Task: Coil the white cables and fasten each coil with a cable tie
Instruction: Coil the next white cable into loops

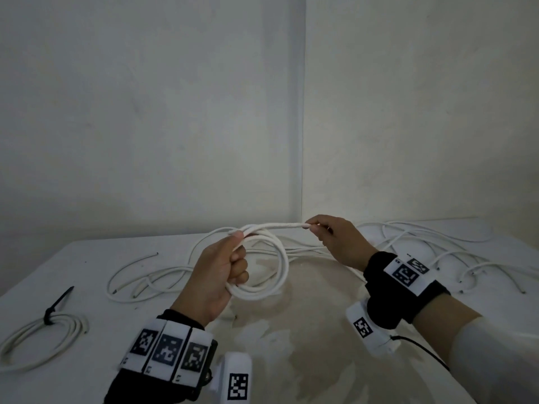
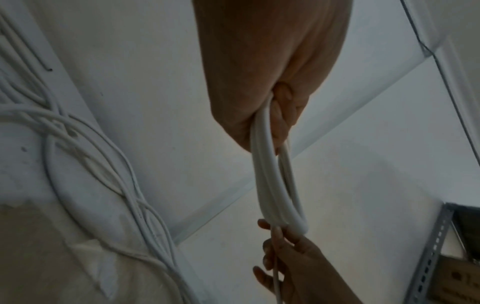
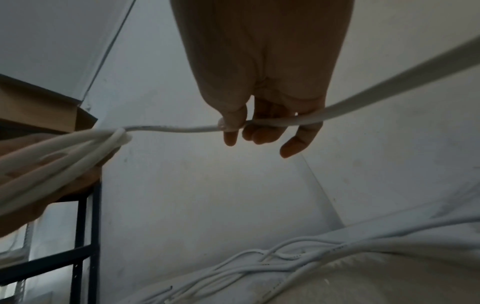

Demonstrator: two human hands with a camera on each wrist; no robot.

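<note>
My left hand point(image 1: 226, 272) grips a coil of white cable point(image 1: 272, 282) with several loops, held upright above the table; the same coil point(image 2: 275, 185) hangs from the fist in the left wrist view. A straight stretch of that cable point(image 1: 277, 226) runs right to my right hand point(image 1: 329, 240), which pinches it between thumb and fingers point(image 3: 235, 121). A finished coil point(image 1: 43, 342) bound with a black cable tie point(image 1: 52, 310) lies at the front left of the table. Loose white cables point(image 1: 163, 275) lie tangled behind the hands.
More loose cables point(image 1: 437, 252) spread over the right of the white table point(image 1: 291, 360), which stands in a wall corner. A metal shelf frame point(image 3: 83, 236) with a cardboard box point(image 3: 39, 107) shows in the right wrist view.
</note>
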